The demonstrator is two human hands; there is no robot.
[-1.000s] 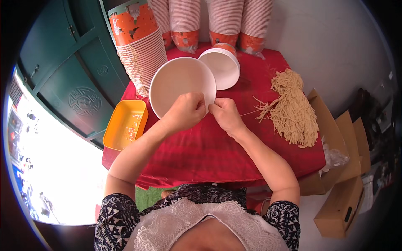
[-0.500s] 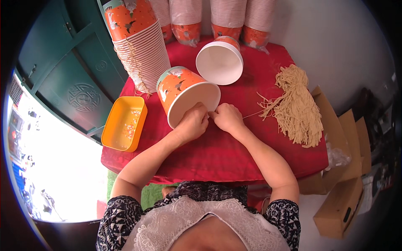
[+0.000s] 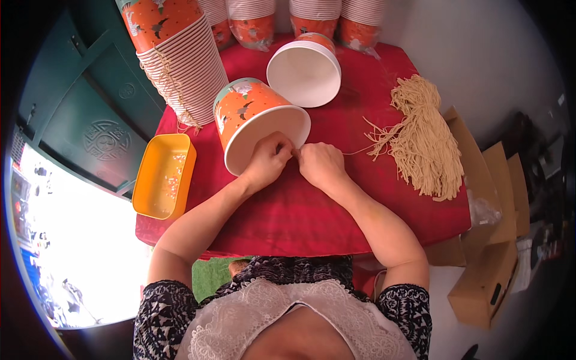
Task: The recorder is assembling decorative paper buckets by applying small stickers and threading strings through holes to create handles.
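An orange patterned paper bucket (image 3: 255,117) lies tilted on its side, its white mouth turned toward me. My left hand (image 3: 269,159) is at the mouth's lower rim, thumb and fingers closed together; what they pinch is too small to make out. Against it, just outside the rim, my right hand (image 3: 321,165) is closed on a thin beige cord (image 3: 360,150). That cord runs to the right toward a thick bundle of cords (image 3: 429,144). The cord's end between the hands is hidden.
Behind lies another bucket (image 3: 304,73) on its side. A tall stack of buckets (image 3: 186,66) with cords hanging on it stands at left, near a yellow tray (image 3: 157,177) with small pale bits. Wrapped stacks (image 3: 252,27) line the red table's (image 3: 384,210) back; cardboard boxes (image 3: 483,285) sit at right.
My left hand has drawn back slightly from inside the bucket, its fingers now raised in a pinch at the rim. My right hand has turned beside it. The whole view has shifted slightly.
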